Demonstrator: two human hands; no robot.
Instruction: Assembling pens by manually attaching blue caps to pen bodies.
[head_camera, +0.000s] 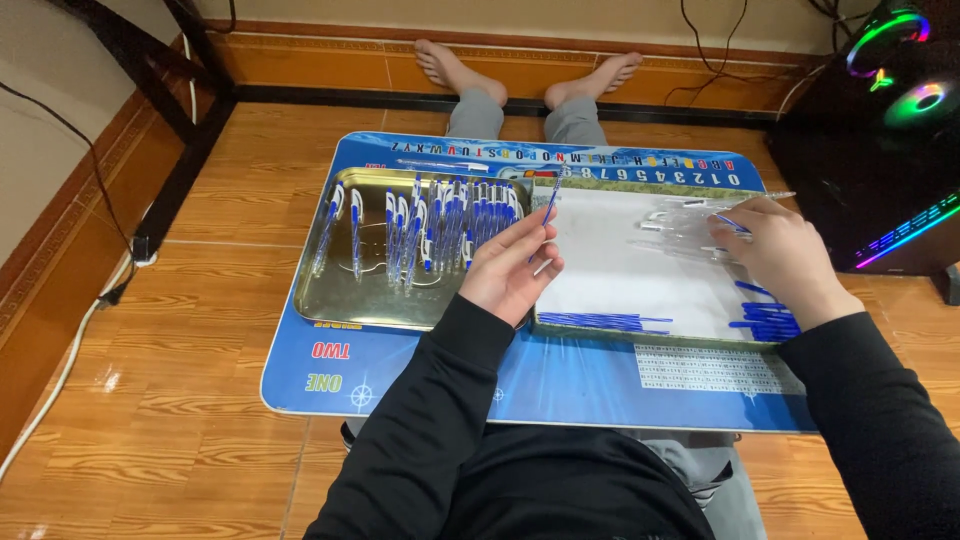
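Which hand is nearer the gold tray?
Left. The left hand is at the gold tray's right edge; the right hand is far off, over the white tray.

One Camera, Worn on the Head

We have only one view. The camera sits on the person's head and looks forward and steeply down, over both black sleeves. The blue counter (420, 375) across the lap fills the middle of the picture, quite near to us. Beyond it we see the outstretched legs, the bare feet and the wall base. The wooden floor (200, 400) shows at both sides. No second view shares this scene.
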